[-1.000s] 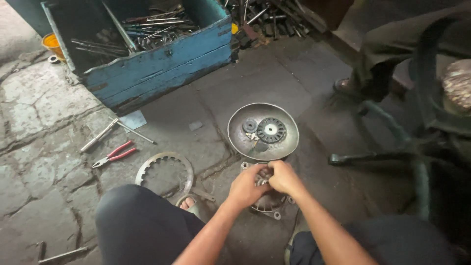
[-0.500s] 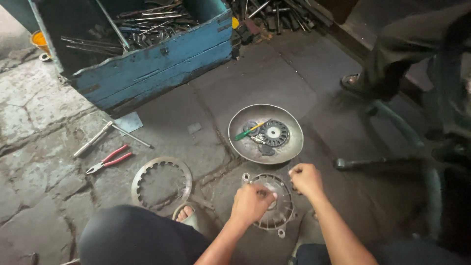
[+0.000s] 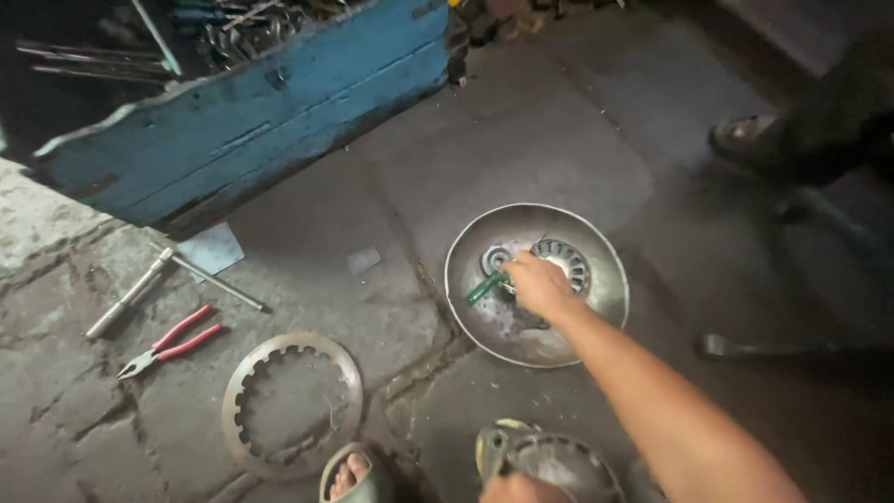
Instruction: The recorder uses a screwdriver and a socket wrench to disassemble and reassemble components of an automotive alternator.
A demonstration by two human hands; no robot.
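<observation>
Round metal pan (image 3: 596,244) on floor holds ribbed round part (image 3: 566,261), smaller round part (image 3: 494,255), green-handled tool (image 3: 486,288). Right hand (image 3: 537,283) inside pan, fingers clamped on tool; its long axis points 8 o'clock, handle end out. Left hand (image 3: 518,487) rests on round slotted housing (image 3: 559,463) at 6 o'clock; finger state cannot tell. Blue wooden crate (image 3: 251,112) at 10 o'clock holds many metal tools. One toothed ring (image 3: 291,403), one red pliers (image 3: 169,339).

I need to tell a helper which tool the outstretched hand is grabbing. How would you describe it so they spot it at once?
Find the round metal bowl on the concrete floor, right of the blue wooden toolbox. Inside it, the right hand closes on a green-handled tool beside a toothed round part. Its green handle sets it apart from the grey metal pieces.
</observation>
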